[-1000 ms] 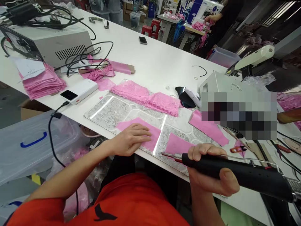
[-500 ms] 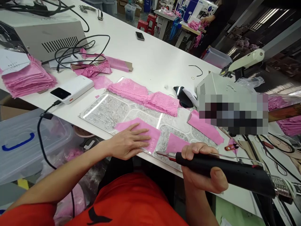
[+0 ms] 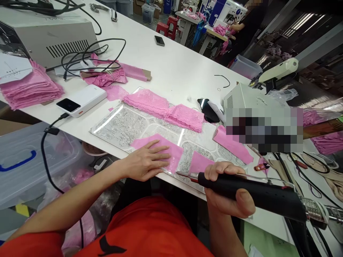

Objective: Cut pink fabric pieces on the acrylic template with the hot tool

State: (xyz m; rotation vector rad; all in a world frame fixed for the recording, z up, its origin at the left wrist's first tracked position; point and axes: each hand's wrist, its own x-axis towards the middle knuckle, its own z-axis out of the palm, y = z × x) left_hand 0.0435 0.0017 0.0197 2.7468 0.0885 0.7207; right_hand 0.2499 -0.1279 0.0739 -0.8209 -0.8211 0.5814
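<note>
Pressing down with the left hand (image 3: 146, 163), fingers spread wide and flat, on a pink fabric piece (image 3: 175, 154) lying at the near edge of a patterned silver plate (image 3: 120, 125) on the white surface (image 3: 174, 67). Gripping with the right hand (image 3: 223, 205), closed tight, a black-handled tool (image 3: 268, 198), pointing its thin metal tip (image 3: 184, 174) leftward over the plate's near edge, just beside a smaller pink piece (image 3: 199, 164). Leaving untouched the folded pink lace (image 3: 166, 109) along the plate's far side and a white power bank (image 3: 83, 100) to its left.
</note>
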